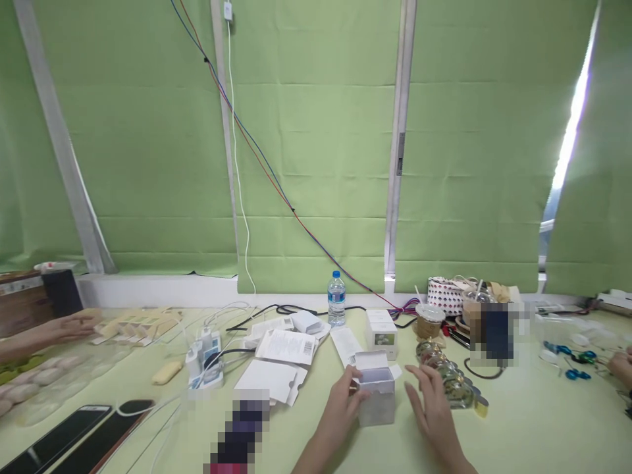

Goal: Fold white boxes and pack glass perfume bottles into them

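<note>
My left hand (342, 403) grips the left side of a small white carton (378, 405), which stands upright on the table with its top flaps open. To the right of the carton, my right hand (430, 403) is raised with its fingers apart and nothing in it. Behind the carton is a closed white box (381, 324) with a picture on its front. Flattened white cartons (286, 345) lie in a loose pile to the left. Beyond my right hand sits a row of shiny clear and gold round pieces (457, 388), whose kind I cannot make out.
A water bottle (336, 303) stands near the wall. Left are a power strip (210, 365) with trailing cables and two phones (69, 431). A lidded cup (429, 321) stands at right. Other people's hands show at far left (74, 327) and far right (621, 365).
</note>
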`<move>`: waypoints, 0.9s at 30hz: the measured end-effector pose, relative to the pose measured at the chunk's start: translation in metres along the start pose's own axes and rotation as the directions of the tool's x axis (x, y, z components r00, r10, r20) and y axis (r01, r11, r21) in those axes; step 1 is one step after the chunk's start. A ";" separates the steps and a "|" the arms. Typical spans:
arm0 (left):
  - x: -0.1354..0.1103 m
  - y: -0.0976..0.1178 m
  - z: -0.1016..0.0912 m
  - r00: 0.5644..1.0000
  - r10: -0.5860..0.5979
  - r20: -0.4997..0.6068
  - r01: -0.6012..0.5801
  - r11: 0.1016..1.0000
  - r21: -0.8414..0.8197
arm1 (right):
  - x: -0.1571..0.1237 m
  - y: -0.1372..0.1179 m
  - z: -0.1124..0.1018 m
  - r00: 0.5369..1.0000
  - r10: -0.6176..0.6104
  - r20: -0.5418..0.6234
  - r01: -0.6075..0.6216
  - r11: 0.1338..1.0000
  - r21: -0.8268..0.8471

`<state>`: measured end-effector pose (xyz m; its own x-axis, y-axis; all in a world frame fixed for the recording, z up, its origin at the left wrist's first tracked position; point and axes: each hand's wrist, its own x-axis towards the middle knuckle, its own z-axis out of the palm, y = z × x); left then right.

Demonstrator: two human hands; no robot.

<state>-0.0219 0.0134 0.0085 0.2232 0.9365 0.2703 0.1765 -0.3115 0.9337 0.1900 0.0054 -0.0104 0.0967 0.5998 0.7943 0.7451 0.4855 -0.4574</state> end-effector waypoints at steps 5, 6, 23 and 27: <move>-0.002 -0.001 -0.001 1.000 0.000 -0.012 0.001 0.998 0.063 | 0.017 0.051 -0.042 0.963 0.240 -0.121 -0.249 0.967 -0.062; -0.003 -0.001 -0.001 1.000 0.001 -0.012 0.000 0.998 0.056 | 0.018 0.063 -0.050 0.961 0.249 -0.118 -0.260 0.962 -0.089; 0.015 -0.010 -0.025 0.992 -0.014 0.129 0.123 0.417 -0.901 | -0.013 0.113 -0.051 0.950 0.312 0.020 -0.298 0.924 -0.240; 0.017 -0.010 -0.025 0.996 0.004 0.085 0.078 0.373 -0.925 | -0.011 0.112 -0.052 0.936 0.349 0.044 -0.328 0.911 -0.250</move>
<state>-0.0442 0.0363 0.0091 0.3050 0.9182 0.2526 -0.8032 0.1055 0.5863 0.3061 0.0202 -0.0495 0.3216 0.7586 0.5666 0.8123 0.0864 -0.5768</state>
